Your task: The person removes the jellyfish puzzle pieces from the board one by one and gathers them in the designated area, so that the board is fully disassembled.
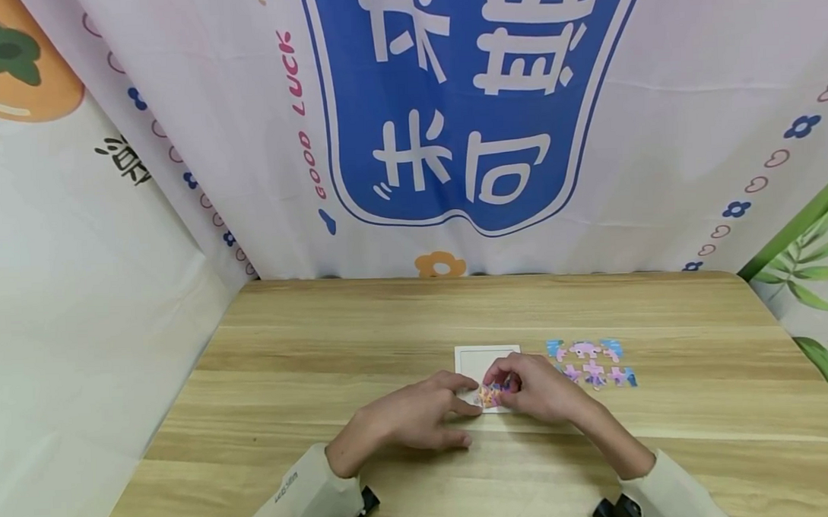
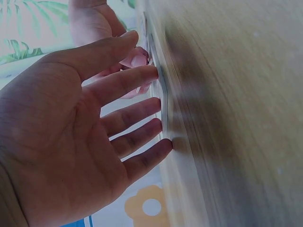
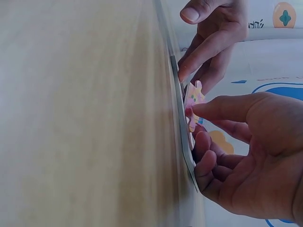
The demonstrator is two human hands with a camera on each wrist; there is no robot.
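Note:
A small white puzzle tray (image 1: 475, 361) lies on the table between the two hands. My left hand (image 1: 419, 414) has its fingers extended, with fingertips at the tray's left side. The left wrist view shows the same fingers spread, fingertips right at the tray's edge. Over the lower part of the tray, my right hand (image 1: 538, 389) pinches a pink and yellow puzzle piece (image 3: 194, 100) between thumb and fingers. In the right wrist view this piece stands tilted up from the tray. Colourful puzzle picture (image 1: 489, 396) shows beside the right fingertips, partly hidden by them.
Several loose pink and blue puzzle pieces (image 1: 594, 372) lie in two rows right of the tray, some behind the right hand. The wooden table (image 1: 307, 346) ends at a printed curtain (image 1: 263, 241) at the back.

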